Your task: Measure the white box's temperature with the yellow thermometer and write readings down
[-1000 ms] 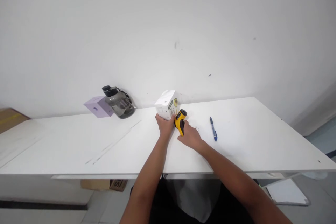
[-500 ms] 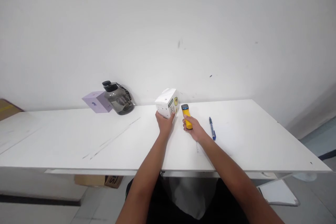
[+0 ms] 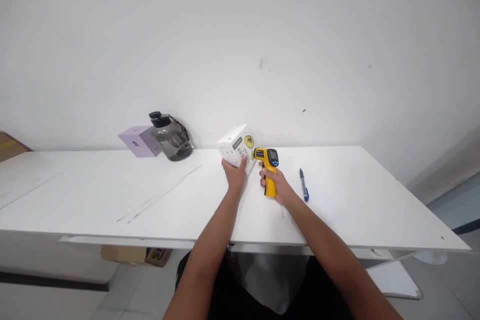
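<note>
A white box with avocado pictures (image 3: 229,146) is gripped near its lower end by my left hand (image 3: 235,175), thumb on the printed side. The box is tilted, its printed side turned to the right. My right hand (image 3: 275,183) is wrapped round the handle of a yellow and black infrared thermometer (image 3: 270,188). The thermometer's nose points left at the printed side, very close to it; whether they touch I cannot tell. Its small screen and blue buttons face me. Right of my right hand, a blue pen (image 3: 303,185) lies on the white table (image 3: 356,200).
At the back left, a dark clear water bottle (image 3: 170,142) with a black cap stands against a lilac box (image 3: 139,141). The wall rises directly behind the table. Under the front edge is a cardboard box (image 3: 125,254); another cardboard box (image 3: 12,147) shows at far left.
My right hand has turned the thermometer so its nose points left to the box, its screen now visible. My left hand has tilted the box, showing more of the printed side.
</note>
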The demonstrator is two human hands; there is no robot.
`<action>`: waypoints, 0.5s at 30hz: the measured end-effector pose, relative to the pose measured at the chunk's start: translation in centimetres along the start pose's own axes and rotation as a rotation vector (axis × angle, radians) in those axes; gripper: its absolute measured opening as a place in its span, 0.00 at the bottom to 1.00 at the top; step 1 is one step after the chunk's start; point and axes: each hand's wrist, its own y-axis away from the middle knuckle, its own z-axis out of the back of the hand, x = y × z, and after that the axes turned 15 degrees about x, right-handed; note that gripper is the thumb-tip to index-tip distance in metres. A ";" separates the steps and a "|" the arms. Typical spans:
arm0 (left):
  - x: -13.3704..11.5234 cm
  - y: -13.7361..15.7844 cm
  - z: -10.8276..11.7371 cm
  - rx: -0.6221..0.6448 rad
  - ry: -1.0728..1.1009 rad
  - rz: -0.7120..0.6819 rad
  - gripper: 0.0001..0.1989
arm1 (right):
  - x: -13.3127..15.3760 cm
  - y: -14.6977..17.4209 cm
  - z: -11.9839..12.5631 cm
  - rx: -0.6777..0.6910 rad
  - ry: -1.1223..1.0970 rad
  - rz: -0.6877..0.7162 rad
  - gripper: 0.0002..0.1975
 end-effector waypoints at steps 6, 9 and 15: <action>-0.9 0.0 0.2 -0.117 0.055 -0.088 0.30 | 0.1 0.1 0.1 -0.048 0.015 0.020 0.24; -1.3 0.0 0.5 -0.119 0.101 -0.168 0.29 | 0.1 0.3 -0.2 -0.016 0.084 0.050 0.25; -2.3 0.6 0.8 0.025 0.090 -0.271 0.34 | 0.5 1.2 -0.8 0.107 0.391 0.101 0.19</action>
